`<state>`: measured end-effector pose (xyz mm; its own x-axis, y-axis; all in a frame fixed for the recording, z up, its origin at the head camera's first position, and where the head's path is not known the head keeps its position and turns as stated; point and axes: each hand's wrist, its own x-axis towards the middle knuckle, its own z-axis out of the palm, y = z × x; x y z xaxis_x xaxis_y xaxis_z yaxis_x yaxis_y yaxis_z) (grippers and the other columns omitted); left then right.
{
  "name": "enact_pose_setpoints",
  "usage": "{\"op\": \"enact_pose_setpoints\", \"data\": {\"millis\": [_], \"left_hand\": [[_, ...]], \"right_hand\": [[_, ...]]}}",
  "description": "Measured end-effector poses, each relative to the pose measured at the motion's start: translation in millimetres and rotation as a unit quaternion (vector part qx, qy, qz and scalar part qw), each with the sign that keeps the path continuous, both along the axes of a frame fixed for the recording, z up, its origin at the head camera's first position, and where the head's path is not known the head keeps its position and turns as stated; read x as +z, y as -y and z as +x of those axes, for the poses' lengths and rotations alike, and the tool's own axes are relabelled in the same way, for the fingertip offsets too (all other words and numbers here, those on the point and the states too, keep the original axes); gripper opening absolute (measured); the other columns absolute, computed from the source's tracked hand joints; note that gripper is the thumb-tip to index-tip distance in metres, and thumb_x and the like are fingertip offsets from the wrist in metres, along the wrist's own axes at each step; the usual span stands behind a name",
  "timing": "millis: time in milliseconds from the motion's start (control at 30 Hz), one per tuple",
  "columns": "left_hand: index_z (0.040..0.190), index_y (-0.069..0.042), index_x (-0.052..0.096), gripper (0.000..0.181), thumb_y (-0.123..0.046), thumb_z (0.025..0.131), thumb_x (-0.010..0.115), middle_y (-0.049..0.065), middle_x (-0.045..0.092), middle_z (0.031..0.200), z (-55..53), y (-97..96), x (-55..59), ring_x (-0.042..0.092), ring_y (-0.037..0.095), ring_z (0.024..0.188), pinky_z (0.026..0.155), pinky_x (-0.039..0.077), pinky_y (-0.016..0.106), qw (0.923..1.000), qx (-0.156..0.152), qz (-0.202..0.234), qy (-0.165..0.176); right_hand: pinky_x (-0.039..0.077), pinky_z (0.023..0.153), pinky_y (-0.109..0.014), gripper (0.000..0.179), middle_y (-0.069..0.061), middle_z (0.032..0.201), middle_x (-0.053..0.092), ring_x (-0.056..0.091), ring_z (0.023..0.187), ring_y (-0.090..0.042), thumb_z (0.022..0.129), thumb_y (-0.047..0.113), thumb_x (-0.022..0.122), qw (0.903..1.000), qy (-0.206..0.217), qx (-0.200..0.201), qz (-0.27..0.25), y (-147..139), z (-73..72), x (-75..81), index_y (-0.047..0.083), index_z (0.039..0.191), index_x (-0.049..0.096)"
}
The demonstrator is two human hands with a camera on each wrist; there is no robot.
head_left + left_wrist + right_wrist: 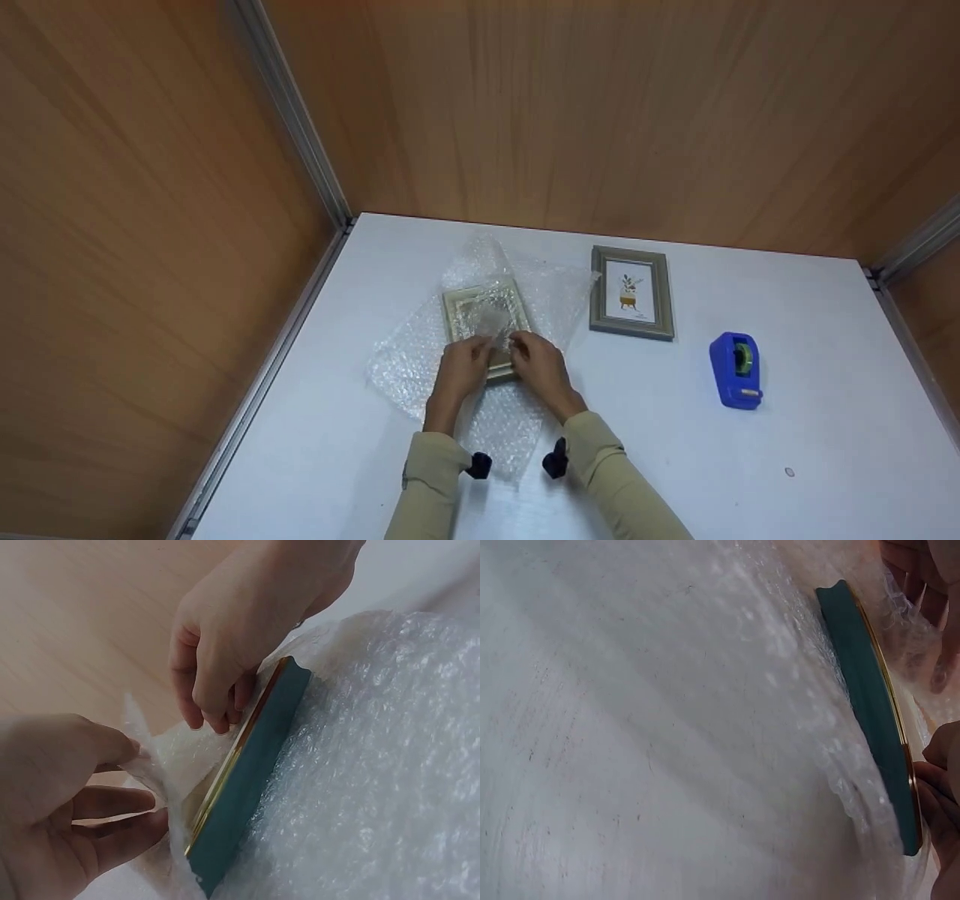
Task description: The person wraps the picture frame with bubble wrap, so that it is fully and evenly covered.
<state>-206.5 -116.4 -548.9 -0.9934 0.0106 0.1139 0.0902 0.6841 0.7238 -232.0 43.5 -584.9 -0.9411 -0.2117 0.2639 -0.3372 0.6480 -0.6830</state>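
A sheet of bubble wrap (409, 364) lies spread under a picture frame (502, 371), with a clear fold over the frame's front. In the left wrist view the frame's blue-green side and gold edge (247, 772) show. My left hand (463, 367) pinches a raised flap of the wrap (154, 757) between thumb and fingers. Beside it, my right hand (541, 366) is at the frame's near right part, its fingers (214, 701) curled down close over the wrap along the gold edge. I cannot tell whether the right fingertips grip the wrap.
A second picture frame (632, 292), grey with a plant-pot print, lies behind to the right, a corner of the wrap close to it. Farther right stands a blue tape dispenser (735, 371). Wood-look panels (600, 120) border the white table (810, 330) at the back and left.
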Motion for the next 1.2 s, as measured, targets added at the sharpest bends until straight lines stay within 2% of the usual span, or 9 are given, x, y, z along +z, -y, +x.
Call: {"op": "enact_pose_setpoints", "data": {"millis": [233, 400, 500, 600, 667, 800, 900, 1033, 1200], "left_hand": [[0.101, -0.005, 0.07, 0.02, -0.009, 0.091, 0.053, 0.008, 0.068, 0.091, -2.4, 0.5, -2.5, 0.06, 0.017, 0.076, 0.069, 0.051, 0.033, 0.9978, -0.024, -0.03, 0.053], [0.093, -0.003, 0.07, 0.017, 0.003, 0.085, 0.056, 0.011, 0.067, 0.088, -1.3, 1.5, 2.3, 0.058, 0.024, 0.081, 0.073, 0.05, 0.037, 0.9922, -0.074, -0.094, 0.036], [0.086, -0.007, 0.071, 0.012, -0.001, 0.083, 0.06, 0.008, 0.063, 0.081, -0.1, 0.2, 4.7, 0.053, 0.026, 0.083, 0.073, 0.047, 0.039, 0.9849, -0.079, -0.151, 0.03], [0.091, -0.011, 0.071, 0.011, -0.011, 0.084, 0.062, 0.007, 0.064, 0.088, 0.6, 0.6, 5.2, 0.051, 0.029, 0.098, 0.082, 0.042, 0.044, 0.9793, -0.069, -0.186, 0.041], [0.095, -0.014, 0.071, 0.014, -0.015, 0.085, 0.062, 0.005, 0.065, 0.094, 0.8, 2.4, 4.7, 0.049, 0.031, 0.106, 0.087, 0.039, 0.048, 0.9747, -0.073, -0.209, 0.034], [0.097, -0.015, 0.071, 0.014, -0.016, 0.086, 0.062, 0.005, 0.064, 0.102, 0.9, 7.4, 2.8, 0.05, 0.034, 0.107, 0.086, 0.043, 0.049, 0.956, -0.116, -0.268, -0.018], [0.099, -0.016, 0.071, 0.015, -0.017, 0.087, 0.061, 0.006, 0.062, 0.107, 0.9, 9.4, 2.2, 0.052, 0.035, 0.107, 0.081, 0.048, 0.046, 0.9427, -0.145, -0.298, -0.041], [0.103, -0.017, 0.07, 0.018, -0.02, 0.09, 0.057, 0.006, 0.06, 0.112, 0.9, 9.0, 3.6, 0.05, 0.035, 0.112, 0.085, 0.047, 0.046, 0.9364, -0.157, -0.312, -0.031], [0.107, -0.02, 0.069, 0.021, -0.021, 0.091, 0.055, 0.005, 0.059, 0.117, 0.6, 7.7, 6.2, 0.047, 0.034, 0.116, 0.088, 0.046, 0.045, 0.9372, -0.154, -0.313, -0.002]], "right_hand": [[0.051, 0.077, -0.03, 0.022, -0.002, 0.099, 0.066, 0.06, 0.091, -0.013, 0.088, 0.011, 0.059, 0.9999, 0.012, 0.004, 0.007, 0.6, 0.4, 0.5, 0.009, 0.109, 0.064], [0.051, 0.074, -0.03, 0.02, -0.001, 0.096, 0.065, 0.06, 0.086, -0.012, 0.089, 0.012, 0.058, 0.9999, 0.01, 0.011, -0.005, -0.1, 0.2, 1.1, 0.009, 0.108, 0.064], [0.05, 0.073, -0.03, 0.019, 0.0, 0.095, 0.065, 0.059, 0.084, -0.011, 0.09, 0.012, 0.058, 0.9997, 0.016, 0.015, -0.01, 0.0, -0.2, 1.6, 0.009, 0.107, 0.064], [0.05, 0.073, -0.03, 0.018, 0.001, 0.095, 0.065, 0.059, 0.084, -0.011, 0.089, 0.011, 0.057, 0.9995, 0.025, 0.013, -0.012, -0.1, -0.6, 1.8, 0.009, 0.106, 0.063], [0.05, 0.073, -0.03, 0.019, 0.0, 0.095, 0.065, 0.059, 0.084, -0.011, 0.089, 0.01, 0.057, 0.9994, 0.028, 0.012, -0.014, -0.7, -0.6, 1.9, 0.009, 0.107, 0.062], [0.05, 0.074, -0.032, 0.019, -0.002, 0.094, 0.064, 0.059, 0.084, -0.014, 0.089, 0.009, 0.056, 0.9988, 0.037, 0.007, -0.03, -2.4, -0.7, 1.9, 0.007, 0.107, 0.061], [0.05, 0.077, -0.033, 0.02, -0.006, 0.098, 0.063, 0.059, 0.088, -0.016, 0.091, 0.008, 0.054, 0.9972, 0.044, 0.003, -0.06, -3.8, -1.2, 0.8, 0.004, 0.11, 0.059], [0.05, 0.082, -0.034, 0.023, -0.012, 0.106, 0.06, 0.058, 0.096, -0.021, 0.091, 0.005, 0.052, 0.993, 0.041, 0.004, -0.111, -6.4, -1.5, -0.5, -0.001, 0.113, 0.056], [0.049, 0.086, -0.035, 0.024, -0.013, 0.108, 0.058, 0.056, 0.1, -0.022, 0.09, 0.0, 0.052, 0.9872, 0.045, 0.022, -0.152, -10.7, 1.7, 1.3, 0.002, 0.113, 0.057]]}}
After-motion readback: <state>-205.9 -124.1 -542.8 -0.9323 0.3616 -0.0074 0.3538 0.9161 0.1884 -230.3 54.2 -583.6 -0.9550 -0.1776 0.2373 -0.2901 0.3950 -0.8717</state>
